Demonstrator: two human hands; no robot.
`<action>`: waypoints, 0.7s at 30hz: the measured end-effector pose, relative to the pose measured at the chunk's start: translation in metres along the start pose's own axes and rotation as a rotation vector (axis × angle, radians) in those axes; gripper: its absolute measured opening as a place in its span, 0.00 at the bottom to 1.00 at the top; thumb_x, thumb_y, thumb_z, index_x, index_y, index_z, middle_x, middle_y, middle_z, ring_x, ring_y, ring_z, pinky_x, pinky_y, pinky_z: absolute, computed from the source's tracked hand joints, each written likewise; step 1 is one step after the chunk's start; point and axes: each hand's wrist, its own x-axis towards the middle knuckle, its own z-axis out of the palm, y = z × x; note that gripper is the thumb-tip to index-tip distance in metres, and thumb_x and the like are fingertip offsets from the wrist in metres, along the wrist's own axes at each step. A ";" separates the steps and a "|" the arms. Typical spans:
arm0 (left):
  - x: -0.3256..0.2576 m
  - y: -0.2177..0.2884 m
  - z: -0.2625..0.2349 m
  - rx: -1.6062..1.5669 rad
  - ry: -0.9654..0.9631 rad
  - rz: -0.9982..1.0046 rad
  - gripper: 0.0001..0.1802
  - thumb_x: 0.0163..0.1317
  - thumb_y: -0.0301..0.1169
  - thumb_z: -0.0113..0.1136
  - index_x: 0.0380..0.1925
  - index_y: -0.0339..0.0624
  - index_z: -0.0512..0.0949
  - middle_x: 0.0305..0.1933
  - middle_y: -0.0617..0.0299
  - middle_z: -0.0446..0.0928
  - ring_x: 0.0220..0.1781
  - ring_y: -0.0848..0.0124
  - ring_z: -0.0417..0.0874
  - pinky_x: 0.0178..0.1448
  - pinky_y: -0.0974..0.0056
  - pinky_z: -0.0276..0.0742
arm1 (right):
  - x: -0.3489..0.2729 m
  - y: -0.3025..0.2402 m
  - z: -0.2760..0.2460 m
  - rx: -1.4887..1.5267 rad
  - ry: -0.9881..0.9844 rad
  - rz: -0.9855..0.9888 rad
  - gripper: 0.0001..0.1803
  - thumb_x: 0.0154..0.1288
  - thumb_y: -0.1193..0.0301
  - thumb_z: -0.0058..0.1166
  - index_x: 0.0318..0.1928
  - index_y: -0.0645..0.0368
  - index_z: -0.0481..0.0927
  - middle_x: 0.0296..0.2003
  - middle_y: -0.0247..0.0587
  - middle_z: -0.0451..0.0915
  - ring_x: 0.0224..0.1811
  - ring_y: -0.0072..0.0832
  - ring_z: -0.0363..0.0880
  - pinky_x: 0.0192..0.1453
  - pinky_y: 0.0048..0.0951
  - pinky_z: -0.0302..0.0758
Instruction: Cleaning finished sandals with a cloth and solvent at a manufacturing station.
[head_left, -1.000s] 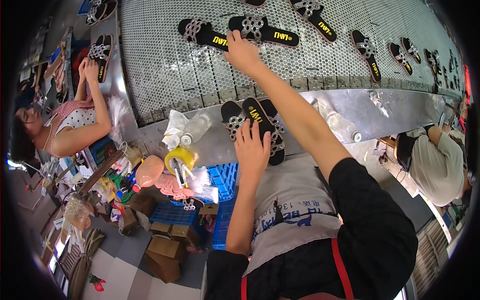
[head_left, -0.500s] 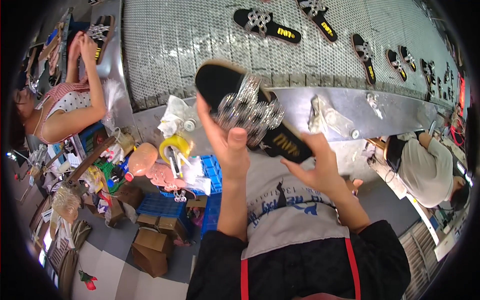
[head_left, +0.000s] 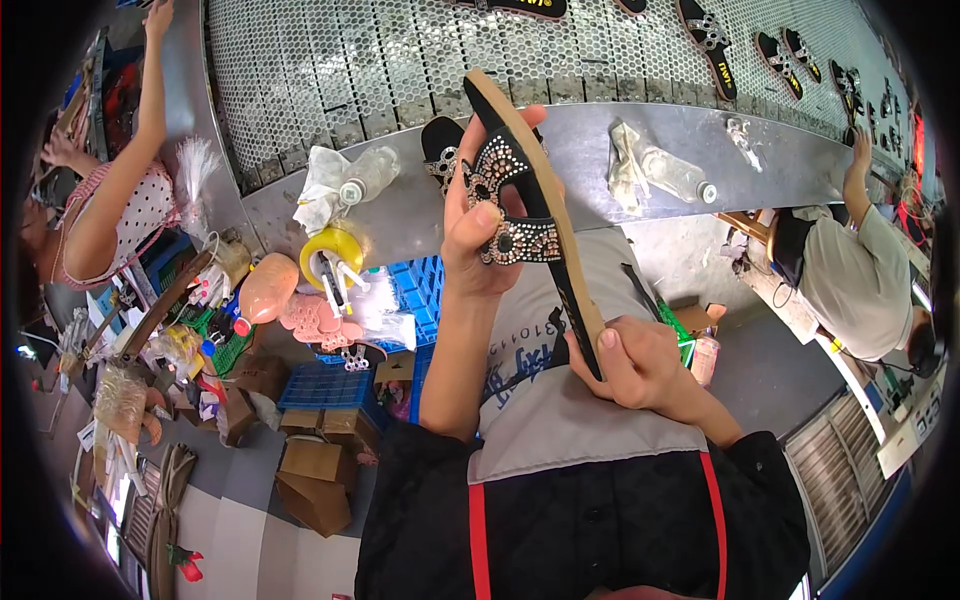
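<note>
A black slide sandal (head_left: 562, 235) with a rhinestone-studded strap is held up over the grey apron, tilted on its side so the tan edge of its sole shows. My left hand (head_left: 472, 245) is closed around its strap and front part, thumb on the strap and fingertips showing past the far side. The heel end is pinched by my right hand (head_left: 635, 365), lower down. Behind my left hand another black sandal (head_left: 440, 150) lies on the metal ledge (head_left: 560, 125), partly hidden.
Several black sandals (head_left: 708, 45) lie on the perforated metal conveyor (head_left: 330, 90). Clear bottles (head_left: 675, 172) stand out on the ledge beside crumpled plastic. To the left are a yellow tape roll (head_left: 330, 255), blue crates (head_left: 325, 395) and cartons (head_left: 315, 480). Co-workers (head_left: 850, 285) sit at both sides.
The sandal has been turned from insole-up onto its edge, toe pointing up. My right hand has moved down with the heel. Conveyor sandals have shifted in view, and the left co-worker's arm has risen.
</note>
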 end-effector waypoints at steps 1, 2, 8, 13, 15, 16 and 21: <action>-0.001 -0.002 -0.001 -0.065 -0.056 -0.006 0.56 0.60 0.39 0.69 0.81 0.40 0.45 0.81 0.45 0.53 0.52 0.54 0.81 0.39 0.45 0.94 | -0.005 -0.001 0.002 0.011 -0.032 -0.002 0.25 0.57 0.83 0.66 0.53 0.67 0.70 0.32 0.38 0.71 0.21 0.24 0.71 0.17 0.25 0.68; -0.004 -0.001 0.001 -0.149 -0.067 -0.027 0.57 0.59 0.38 0.69 0.82 0.43 0.44 0.83 0.47 0.51 0.52 0.55 0.79 0.41 0.44 0.93 | -0.006 -0.003 0.003 0.015 -0.032 -0.001 0.25 0.57 0.83 0.66 0.53 0.67 0.70 0.32 0.38 0.71 0.21 0.24 0.71 0.17 0.25 0.68; -0.009 -0.009 0.003 -0.377 -0.103 0.005 0.59 0.55 0.38 0.71 0.82 0.48 0.47 0.78 0.46 0.58 0.49 0.55 0.82 0.39 0.43 0.93 | -0.013 -0.009 0.006 0.055 0.010 -0.058 0.28 0.54 0.85 0.64 0.56 0.59 0.71 0.37 0.40 0.72 0.24 0.26 0.72 0.20 0.25 0.69; -0.011 -0.006 0.003 -0.394 -0.183 0.029 0.61 0.53 0.37 0.72 0.83 0.49 0.45 0.79 0.46 0.58 0.48 0.55 0.81 0.39 0.42 0.92 | -0.011 -0.011 0.002 0.067 -0.032 -0.094 0.29 0.54 0.85 0.64 0.56 0.58 0.71 0.37 0.41 0.72 0.25 0.26 0.72 0.21 0.25 0.68; -0.013 -0.006 0.004 -0.350 -0.146 0.034 0.61 0.53 0.38 0.73 0.83 0.49 0.46 0.79 0.46 0.59 0.48 0.54 0.81 0.38 0.43 0.92 | -0.017 -0.011 0.006 0.042 -0.019 -0.070 0.27 0.56 0.83 0.65 0.56 0.59 0.71 0.38 0.41 0.72 0.25 0.29 0.73 0.21 0.27 0.69; -0.015 -0.005 0.006 -0.309 -0.104 0.040 0.60 0.53 0.38 0.73 0.83 0.49 0.47 0.78 0.46 0.60 0.48 0.54 0.81 0.37 0.44 0.92 | -0.019 -0.012 0.008 0.020 -0.010 -0.043 0.26 0.59 0.81 0.66 0.56 0.60 0.71 0.38 0.42 0.73 0.25 0.31 0.73 0.22 0.30 0.70; -0.020 -0.017 -0.019 1.164 0.431 0.044 0.47 0.66 0.38 0.66 0.79 0.35 0.54 0.77 0.44 0.63 0.75 0.56 0.68 0.78 0.51 0.63 | -0.041 0.018 0.051 0.563 0.027 1.045 0.25 0.66 0.67 0.70 0.58 0.63 0.74 0.44 0.52 0.76 0.36 0.42 0.80 0.44 0.40 0.78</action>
